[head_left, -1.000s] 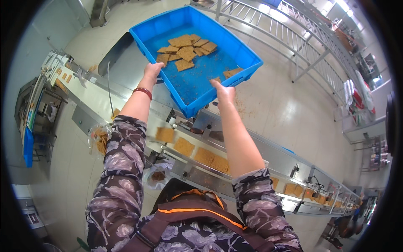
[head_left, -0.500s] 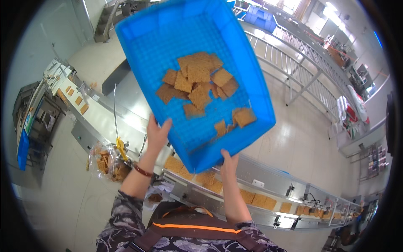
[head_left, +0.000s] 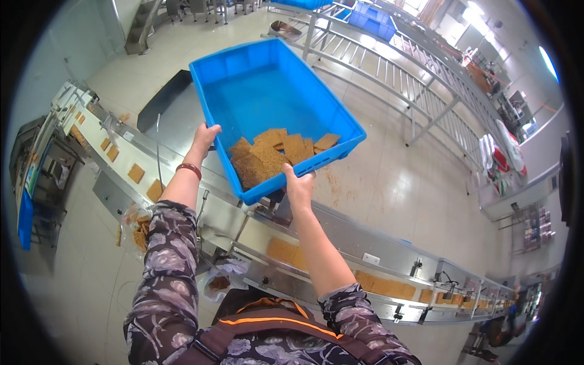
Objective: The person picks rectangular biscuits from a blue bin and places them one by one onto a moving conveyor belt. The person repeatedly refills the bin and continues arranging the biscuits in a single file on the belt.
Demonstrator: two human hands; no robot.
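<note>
A blue plastic crate (head_left: 234, 53) is held out in front of me, tilted so its contents gather at the near end. Brown square crackers (head_left: 267, 157) lie heaped there, against the near wall. My left hand (head_left: 205, 137) grips the crate's left side, fingers hidden under the rim. My right hand (head_left: 298, 185) holds the near wall, thumb over the edge. Below the crate runs a conveyor (head_left: 340, 267) carrying a row of similar crackers (head_left: 384, 286).
A second conveyor (head_left: 121, 137) with spaced crackers comes in from the left. A clear bag of broken crackers (head_left: 140, 231) hangs beside it. A metal tray with a dark rim (head_left: 163, 100) lies beyond. Metal roller racks (head_left: 420, 91) and a blue bin (head_left: 372, 21) stand at the far right.
The crate has come down and nearer the metal tray, its tilt altered. Its crackers have slid from the middle into a heap at the near end. Both hands keep their hold.
</note>
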